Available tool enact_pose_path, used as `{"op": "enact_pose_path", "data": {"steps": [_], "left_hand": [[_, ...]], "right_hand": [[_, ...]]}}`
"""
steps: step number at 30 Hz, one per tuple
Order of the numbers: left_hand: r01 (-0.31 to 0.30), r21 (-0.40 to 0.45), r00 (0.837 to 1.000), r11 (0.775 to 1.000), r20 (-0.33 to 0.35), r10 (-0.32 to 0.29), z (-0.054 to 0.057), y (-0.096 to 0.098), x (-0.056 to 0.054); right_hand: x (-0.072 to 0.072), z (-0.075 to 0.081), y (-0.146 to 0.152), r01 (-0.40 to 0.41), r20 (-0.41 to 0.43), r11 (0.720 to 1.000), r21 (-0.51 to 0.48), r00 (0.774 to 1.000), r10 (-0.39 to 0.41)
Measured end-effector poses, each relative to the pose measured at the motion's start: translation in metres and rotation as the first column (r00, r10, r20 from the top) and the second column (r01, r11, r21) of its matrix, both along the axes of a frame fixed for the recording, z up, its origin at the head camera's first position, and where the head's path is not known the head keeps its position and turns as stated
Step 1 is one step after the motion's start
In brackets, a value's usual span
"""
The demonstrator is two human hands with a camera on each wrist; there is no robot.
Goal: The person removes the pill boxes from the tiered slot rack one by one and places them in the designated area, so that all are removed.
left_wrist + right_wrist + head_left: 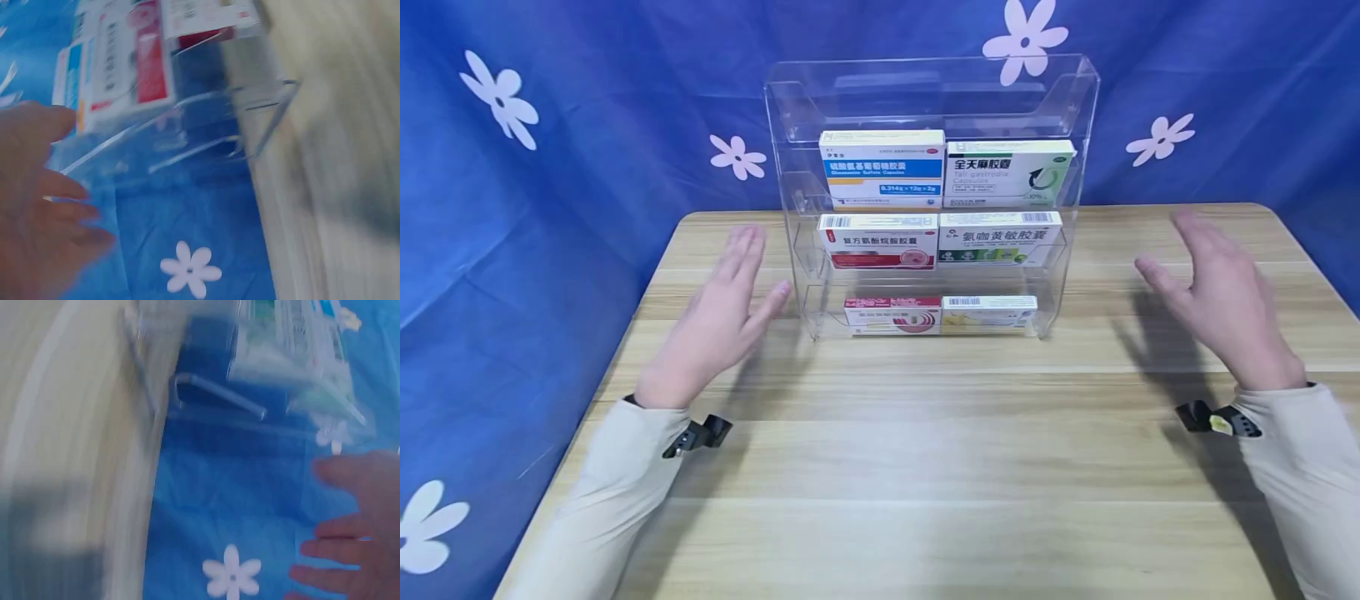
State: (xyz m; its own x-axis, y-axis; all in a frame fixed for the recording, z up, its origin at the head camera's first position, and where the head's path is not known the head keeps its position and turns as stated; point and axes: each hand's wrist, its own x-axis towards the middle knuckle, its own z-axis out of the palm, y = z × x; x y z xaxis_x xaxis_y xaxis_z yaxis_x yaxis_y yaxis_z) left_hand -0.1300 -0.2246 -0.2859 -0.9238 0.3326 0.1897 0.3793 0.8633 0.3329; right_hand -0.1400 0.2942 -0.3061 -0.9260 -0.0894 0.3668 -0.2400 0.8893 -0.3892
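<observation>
A clear plastic tiered display rack (797, 283) stands at the back of the table, with two medicine boxes side by side on each of its three tiers. On top are a blue-and-white box (883, 171) and a green-and-white box (1009, 175). The middle tier bears a red-and-white box (878, 242) and a white-and-green box (1000, 240); below are a dark-red-topped box (892, 317) and a pale yellow-and-white box (988, 315). My left hand (718, 321) hovers just left of the rack, fingers extended, holding nothing. Farther off on the right, my right hand (1225, 304) is raised with thumb and fingers spread, also holding nothing.
The light wood table (910, 467) runs under both forearms. Behind it and along the left hangs a blue cloth (587, 75) with white flowers. Dark camera mounts (698, 435) are strapped at the wrists, over pale sleeves.
</observation>
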Motion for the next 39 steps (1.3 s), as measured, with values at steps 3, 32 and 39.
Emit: {"op": "enact_pose_path", "data": {"steps": [3, 32, 39], "left_hand": [[0.064, 0.022, 0.989, 0.998, -0.132, -0.06, -0.005, 0.01, 0.001], [0.098, -0.262, 0.98, 0.96, -0.142, -0.138, -0.006, 0.045, -0.002], [0.098, -0.241, 0.979, 0.966, -0.151, -0.137, -0.001, 0.048, -0.001]], "right_hand": [[0.009, -0.005, -0.019, -0.063, -0.152, 0.997, -0.042, 0.987, 0.056], [0.02, -0.033, -0.121, -0.457, -0.271, 0.884, 0.1, 0.842, 0.466], [0.015, -0.032, -0.123, -0.429, -0.22, 0.891, 0.149, 0.864, 0.452]]}}
